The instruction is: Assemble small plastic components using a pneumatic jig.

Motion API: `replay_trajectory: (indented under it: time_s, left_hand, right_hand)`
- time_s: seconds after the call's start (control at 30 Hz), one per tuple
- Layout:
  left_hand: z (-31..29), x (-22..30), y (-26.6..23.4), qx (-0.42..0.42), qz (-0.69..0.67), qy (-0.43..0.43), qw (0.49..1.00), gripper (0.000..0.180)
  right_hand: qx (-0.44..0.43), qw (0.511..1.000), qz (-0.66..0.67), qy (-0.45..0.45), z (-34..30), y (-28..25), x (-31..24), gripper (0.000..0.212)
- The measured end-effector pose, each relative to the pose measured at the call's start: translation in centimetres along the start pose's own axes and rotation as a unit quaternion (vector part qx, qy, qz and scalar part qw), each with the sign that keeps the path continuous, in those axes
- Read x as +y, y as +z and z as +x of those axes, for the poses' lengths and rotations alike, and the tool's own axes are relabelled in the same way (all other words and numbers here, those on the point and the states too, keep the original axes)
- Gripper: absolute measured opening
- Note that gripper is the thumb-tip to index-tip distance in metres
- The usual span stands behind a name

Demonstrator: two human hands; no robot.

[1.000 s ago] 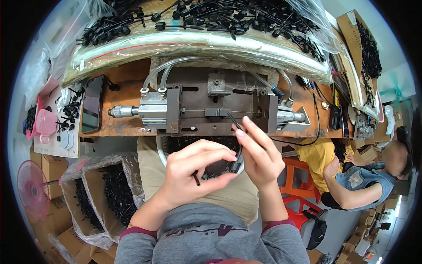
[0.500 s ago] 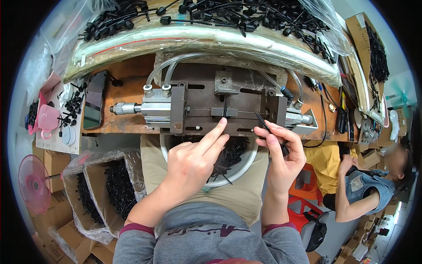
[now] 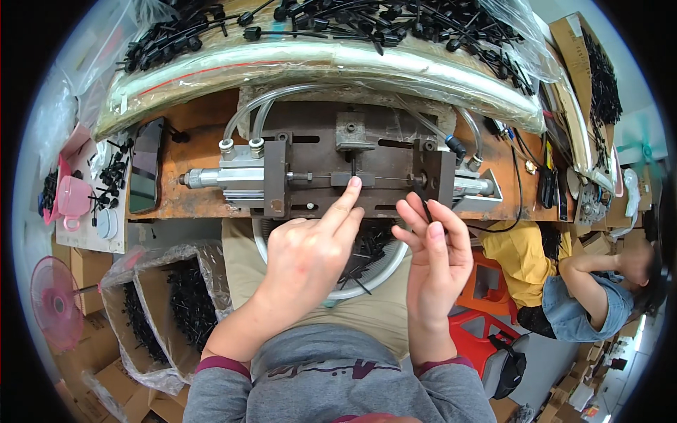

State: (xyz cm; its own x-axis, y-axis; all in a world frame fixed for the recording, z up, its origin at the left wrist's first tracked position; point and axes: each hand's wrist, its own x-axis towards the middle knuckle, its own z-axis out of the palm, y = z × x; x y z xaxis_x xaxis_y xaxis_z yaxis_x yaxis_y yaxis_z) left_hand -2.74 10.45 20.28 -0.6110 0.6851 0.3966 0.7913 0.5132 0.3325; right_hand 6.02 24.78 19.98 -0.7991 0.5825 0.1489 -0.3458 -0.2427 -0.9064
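Note:
My left hand [image 3: 307, 257] reaches to the metal fixture [image 3: 324, 134], its index finger stretched out and the tip pressing at a small block [image 3: 342, 180] in the middle. A thin black stem [image 3: 354, 156] stands out behind that fingertip. What lies under the finger is hidden. To the right, my right hand [image 3: 438, 261] is raised just in front of the fixture, pinching a thin black rod [image 3: 426, 209] that the fingers mostly cover. Metal cylinders, the left one [image 3: 243, 178] and the right one [image 3: 471, 185], face the block from both sides.
A white basket [image 3: 403, 257] of black parts sits at my lap under the table edge. Black stemmed parts [image 3: 317, 32] are heaped behind the fixture. A phone [image 3: 148, 166] lies at the left, near a pink cup [image 3: 74, 196]. A co-worker [image 3: 589, 303] sits at the right.
Both cylinders' rods now stick out further toward the middle block. My right hand has turned the black rod more upright and drawn slightly left. My left fingertip stays at the block.

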Motion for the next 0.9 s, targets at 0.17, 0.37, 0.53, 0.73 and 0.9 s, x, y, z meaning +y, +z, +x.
replay_trajectory:
  time_s: [0.17,0.37,0.53,0.73,0.9]
  left_hand:
    - [-0.8,2.0,0.2,0.134,-0.157,0.057,0.977,0.038]
    - [-1.3,2.4,0.8,0.137,-0.185,0.064,0.971,0.043]
    - [-1.5,1.8,-0.2,0.127,-0.242,0.039,0.961,0.033]
    - [-1.5,0.9,-0.3,0.138,-0.241,0.081,0.957,0.024]
    - [-1.5,-0.7,-0.6,0.103,-0.151,0.031,0.983,0.025]
  right_hand:
    - [-0.014,0.998,0.052,0.040,-0.8,1.1,1.1,0.033]
    - [-0.072,0.986,0.107,0.102,-1.8,2.5,1.3,0.039]
    - [-0.069,0.990,0.115,0.047,-0.9,1.2,1.7,0.041]
    - [-0.079,0.996,-0.034,0.016,-1.0,0.9,1.4,0.041]
    - [-0.067,0.976,-0.195,-0.067,-0.2,0.2,0.9,0.039]
